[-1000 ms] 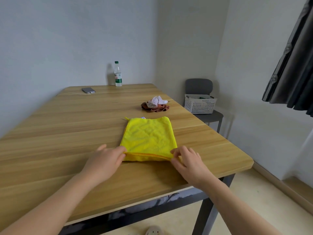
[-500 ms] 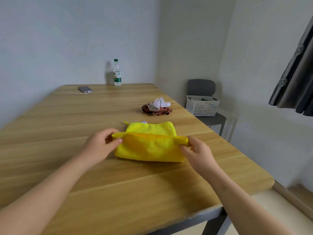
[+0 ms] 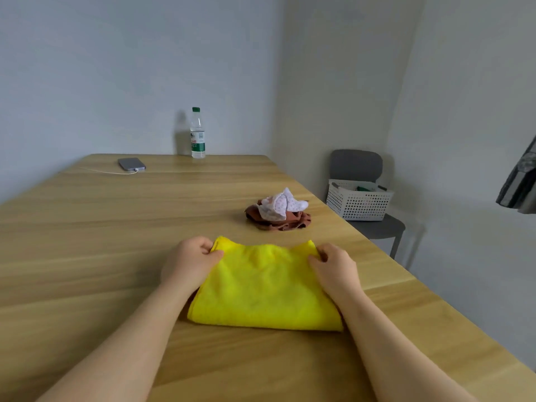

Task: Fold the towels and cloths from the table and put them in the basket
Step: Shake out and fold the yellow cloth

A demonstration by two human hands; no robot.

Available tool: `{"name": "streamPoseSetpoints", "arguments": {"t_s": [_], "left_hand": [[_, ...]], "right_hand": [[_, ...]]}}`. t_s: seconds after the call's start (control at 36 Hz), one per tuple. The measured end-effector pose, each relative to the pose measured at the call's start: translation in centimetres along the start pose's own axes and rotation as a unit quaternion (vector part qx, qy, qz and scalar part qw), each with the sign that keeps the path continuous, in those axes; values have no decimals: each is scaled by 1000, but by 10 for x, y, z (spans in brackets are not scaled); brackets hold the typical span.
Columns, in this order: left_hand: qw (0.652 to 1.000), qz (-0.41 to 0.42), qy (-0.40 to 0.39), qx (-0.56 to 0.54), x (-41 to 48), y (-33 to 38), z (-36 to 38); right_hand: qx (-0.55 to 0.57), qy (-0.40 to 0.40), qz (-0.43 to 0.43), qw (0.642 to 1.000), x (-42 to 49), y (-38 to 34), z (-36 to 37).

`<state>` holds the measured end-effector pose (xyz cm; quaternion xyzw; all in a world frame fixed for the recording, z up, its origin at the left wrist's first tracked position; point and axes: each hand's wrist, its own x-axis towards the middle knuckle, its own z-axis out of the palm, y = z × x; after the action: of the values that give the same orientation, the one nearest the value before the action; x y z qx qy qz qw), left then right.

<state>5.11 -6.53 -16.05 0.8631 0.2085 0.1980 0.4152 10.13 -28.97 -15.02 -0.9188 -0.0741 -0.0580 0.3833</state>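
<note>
In the head view, a yellow towel point(image 3: 265, 285) lay on the wooden table point(image 3: 116, 242) near its front edge, doubled over with the fold toward the person and the loose corners at the far side. The left hand point(image 3: 190, 262) pinched the far left corner, thumb on top and fingers curled round the edge. The right hand point(image 3: 336, 268) pinched the far right corner the same way. Well beyond the towel, a white spotted cloth point(image 3: 281, 204) sat crumpled on a brown cloth point(image 3: 278, 223). The basket point(image 3: 358, 203) stood off the table on a grey chair point(image 3: 374, 227) to the right, with something dark inside. A bottle point(image 3: 197, 133) and a phone point(image 3: 131, 163) were at the far end. The step in hand looked like squaring a fold on the yellow towel. The next move would likely call for lining up the corners, letting go, then folding it once more or carrying it to the basket
</note>
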Motion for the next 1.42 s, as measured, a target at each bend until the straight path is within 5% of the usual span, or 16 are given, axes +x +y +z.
{"name": "streamPoseSetpoints", "arguments": {"t_s": [0.25,0.5,0.67,0.81,0.94,1.11,1.28,1.42], "left_hand": [[993,0,27,115,4,1,7],[991,73,108,42,-33,20,-13],[975,94,-34,201,-93,19,2],[938,104,-74,321,-128,22,4],[922,128,-30,363,-168,28,0],[936,224,89,256,-193,29,-6],[946,128,-136,266,-183,28,-11],[935,73,-156,309,-172,23,-20]], "right_hand": [[-49,30,10,998,5,7,9],[71,105,5,992,-21,9,-4],[-86,49,22,995,-74,5,-12],[-181,23,22,983,-109,9,-23],[-170,30,51,984,-129,20,-40],[-152,73,95,981,-145,27,-51],[-200,42,94,974,-148,25,-52],[-184,34,81,979,-144,30,-54]]}}
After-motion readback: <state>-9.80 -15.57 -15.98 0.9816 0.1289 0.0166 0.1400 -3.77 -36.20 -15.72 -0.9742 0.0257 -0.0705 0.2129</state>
